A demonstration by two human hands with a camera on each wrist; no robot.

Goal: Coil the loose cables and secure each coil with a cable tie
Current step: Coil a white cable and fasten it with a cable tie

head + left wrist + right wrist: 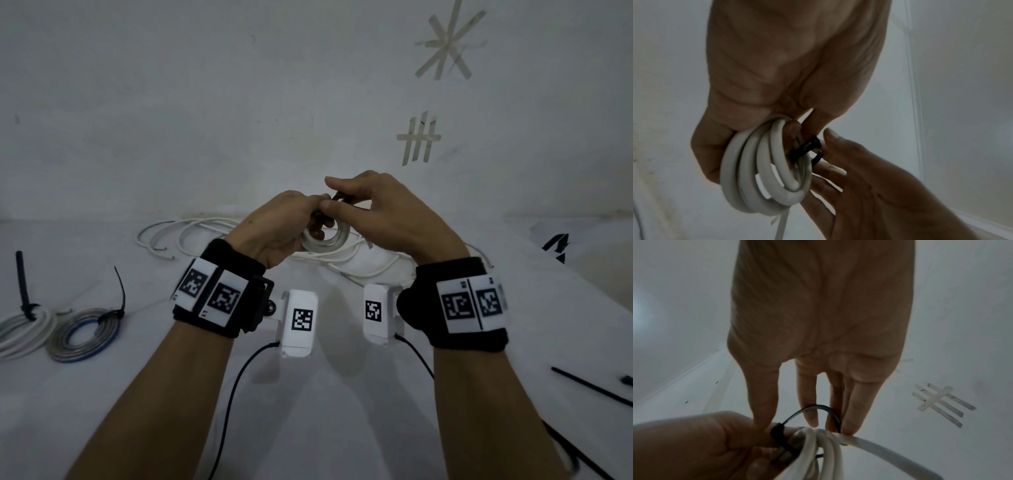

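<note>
From the head view, both my hands are raised over the desk [342, 394], my left hand [284, 229] gripping a small white coil [337, 236] while my right hand [380, 212] pinches a black cable tie [334, 198] at its top; two tied coils [85, 334] lie at my left, one loose white cable [191, 233] behind, two spare ties [589, 385] at right. Left wrist view: the coil [764, 175] hangs off my curled fingers, tie head [807, 147] against it. Right wrist view: the tie [813, 408] arcs over the bundle, so I judge I'm securing, and next comes threading the tail and pulling snug.
</note>
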